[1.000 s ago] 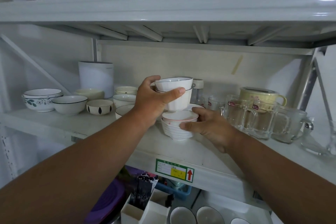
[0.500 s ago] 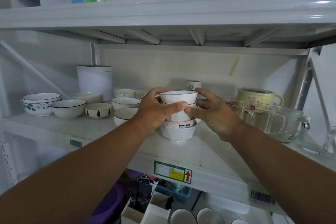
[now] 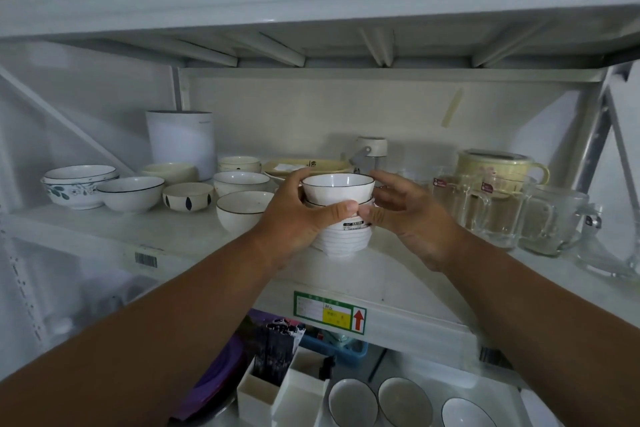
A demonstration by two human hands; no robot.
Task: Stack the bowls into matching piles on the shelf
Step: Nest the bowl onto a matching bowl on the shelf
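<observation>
Head view: a pile of bowls (image 3: 341,218) stands near the front edge of the shelf (image 3: 173,236), about midway along it. The top bowl (image 3: 337,188) is white with a thin dark rim and nests in a like one below; the bottom one is ribbed white (a small dark label shows on the bowl just above it). The left hand (image 3: 294,218) grips the pile from the left, its fingers round the back and the thumb pressed across the front under the top bowl. The right hand (image 3: 403,211) is at the pile's right side, fingers gently bent; whether they grip or only touch cannot be told. To the left stand more bowls, among them a dark-rimmed bowl (image 3: 244,210) just beside the left hand. To the right stand glass mugs (image 3: 491,211).
</observation>
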